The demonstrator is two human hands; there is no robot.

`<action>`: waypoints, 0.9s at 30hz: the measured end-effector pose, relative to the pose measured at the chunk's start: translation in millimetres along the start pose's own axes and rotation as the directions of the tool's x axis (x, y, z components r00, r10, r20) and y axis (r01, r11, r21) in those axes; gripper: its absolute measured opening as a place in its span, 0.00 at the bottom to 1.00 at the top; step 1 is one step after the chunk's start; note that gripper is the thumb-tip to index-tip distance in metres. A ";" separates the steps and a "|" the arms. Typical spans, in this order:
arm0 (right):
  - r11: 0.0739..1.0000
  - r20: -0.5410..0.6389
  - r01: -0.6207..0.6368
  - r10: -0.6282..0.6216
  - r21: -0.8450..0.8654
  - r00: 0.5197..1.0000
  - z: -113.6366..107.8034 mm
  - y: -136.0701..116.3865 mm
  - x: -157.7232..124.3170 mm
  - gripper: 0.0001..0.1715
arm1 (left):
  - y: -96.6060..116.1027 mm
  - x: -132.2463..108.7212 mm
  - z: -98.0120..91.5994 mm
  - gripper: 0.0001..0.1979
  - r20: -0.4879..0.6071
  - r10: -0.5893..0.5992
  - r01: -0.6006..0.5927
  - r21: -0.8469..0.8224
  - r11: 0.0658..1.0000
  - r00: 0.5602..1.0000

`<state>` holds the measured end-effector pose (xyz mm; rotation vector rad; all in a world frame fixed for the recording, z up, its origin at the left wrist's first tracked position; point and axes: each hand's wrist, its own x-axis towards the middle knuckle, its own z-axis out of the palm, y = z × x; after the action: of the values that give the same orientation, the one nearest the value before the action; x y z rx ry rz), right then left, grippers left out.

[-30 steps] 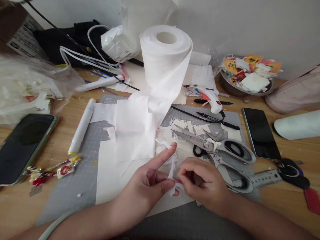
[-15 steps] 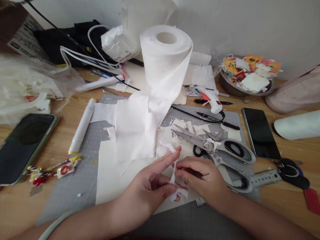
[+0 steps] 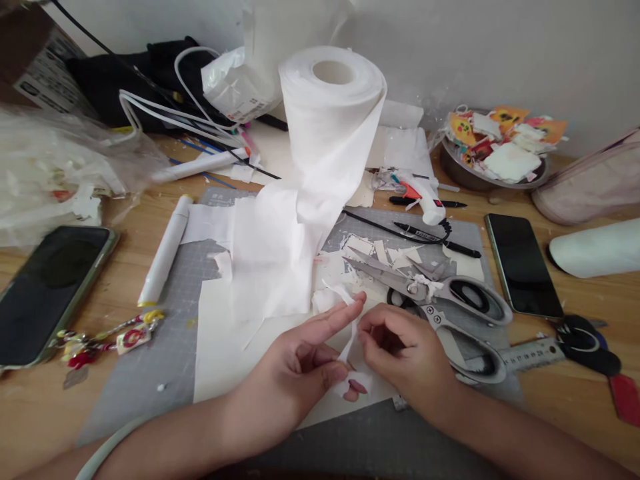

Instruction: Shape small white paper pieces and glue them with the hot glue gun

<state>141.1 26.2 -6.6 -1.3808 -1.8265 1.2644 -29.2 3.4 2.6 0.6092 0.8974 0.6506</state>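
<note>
A thin white strip [image 3: 348, 344], tissue-like, runs between my hands above a cream sheet of paper [image 3: 220, 373]. My left hand [image 3: 300, 367] pinches its lower part between thumb and fingers, and the upper end passes over the outstretched index finger. My right hand [image 3: 405, 357] is closed at the strip's right side, with thumb and index finger pressed together. Whether its fingertips grip the strip is hard to see. Behind them stands a large roll of white tissue [image 3: 333, 127], its loose end [image 3: 273, 260] lying across the sheet.
Large grey scissors [image 3: 450, 300] lie to the right over paper scraps and a steel ruler [image 3: 535, 353]. Farther back are a white glue gun [image 3: 425, 200] and a metal bowl [image 3: 495, 173] of small pieces. Phones flank the cutting mat [image 3: 170, 333]; a white marker [image 3: 167, 250] lies left.
My right hand has shifted slightly right, away from my left fingers, and its fingers have curled tighter. My left hand keeps its pinch on the strip.
</note>
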 end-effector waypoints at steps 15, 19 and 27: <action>0.931 -0.041 -0.210 0.232 0.300 0.972 -6.0 2.0 3.0 0.09 | 0.3 -1.0 5.1 0.33 0.037 -0.052 0.055 -0.090 0.994 0.998; 0.974 0.000 -0.045 0.046 0.221 0.999 -7.9 2.3 1.2 0.10 | -1.3 -1.5 2.8 0.35 0.038 -0.010 0.013 -0.075 0.997 0.999; 0.947 0.128 -0.019 -0.024 0.321 0.992 -6.2 2.3 -1.5 0.10 | 1.8 0.5 4.7 0.41 -0.019 -0.047 0.046 -0.048 0.998 0.999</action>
<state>147.8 27.2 -5.7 -1.1392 -1.6101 1.6020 -25.4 3.9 5.9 0.5389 0.9102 0.6354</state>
